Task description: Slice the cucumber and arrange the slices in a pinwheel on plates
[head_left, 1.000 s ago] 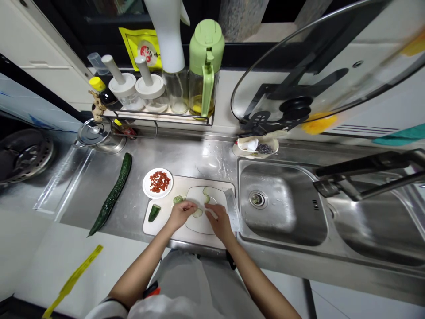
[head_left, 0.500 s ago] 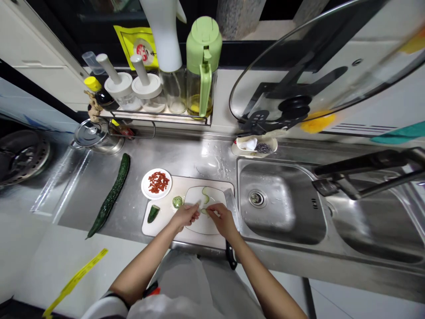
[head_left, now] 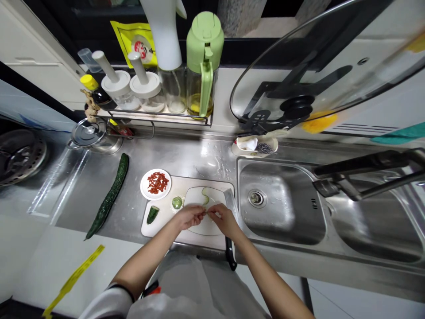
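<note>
Over a white dark-rimmed plate (head_left: 212, 231), my left hand (head_left: 191, 217) and my right hand (head_left: 224, 218) meet with fingertips pinched on a thin cucumber slice (head_left: 206, 212), mostly covered by the fingers. Just beyond them on the plate, pale green cucumber slices (head_left: 206, 195) form a curved line. The plate rests on a light cutting board (head_left: 186, 181). To its left on the board are a small stack of cucumber slices (head_left: 177, 202) and a cut cucumber end (head_left: 152, 214). A knife (head_left: 230, 253) lies along the board's right side, black handle toward me.
A white dish of red dried berries (head_left: 156, 197) overlaps the board's far left corner. Further left lies a long cucumber (head_left: 109, 197). The double sink (head_left: 282, 212) is at right with a black faucet (head_left: 358, 173). Behind stand a seasoning rack (head_left: 159, 116) and a lidded pot (head_left: 96, 135).
My left hand has moved slightly right, and its fingertips now meet those of my right hand at the slice. The view has shifted slightly; the other things stay in place.
</note>
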A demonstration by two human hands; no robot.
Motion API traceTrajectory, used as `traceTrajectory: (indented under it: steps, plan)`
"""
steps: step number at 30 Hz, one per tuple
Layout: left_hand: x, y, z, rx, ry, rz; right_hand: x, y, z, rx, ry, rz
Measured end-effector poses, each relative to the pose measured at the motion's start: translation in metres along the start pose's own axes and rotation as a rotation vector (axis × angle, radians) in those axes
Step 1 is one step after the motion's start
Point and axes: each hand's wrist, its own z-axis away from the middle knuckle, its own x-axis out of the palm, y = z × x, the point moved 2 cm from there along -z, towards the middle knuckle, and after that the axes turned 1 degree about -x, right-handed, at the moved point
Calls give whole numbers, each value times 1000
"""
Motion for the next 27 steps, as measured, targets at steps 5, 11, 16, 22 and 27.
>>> traceTrajectory:
  steps: [5, 11, 16, 22, 27]
  plan:
    - [4, 4, -4, 259, 70, -98, -1, 11, -10, 119, -60, -22]
    - [3, 7, -7, 563, 189, -360, -9, 11, -34, 177, -177, 61]
    - [0, 11, -8, 754, 352, -628, -18, 2, -56, 103, -235, 363]
    - [5, 19, -14, 846, 536, -884, -18, -7, -75, 51, -245, 726]
    - [8, 21, -20, 768, 587, -949, -17, -5, -80, 34, -284, 807]
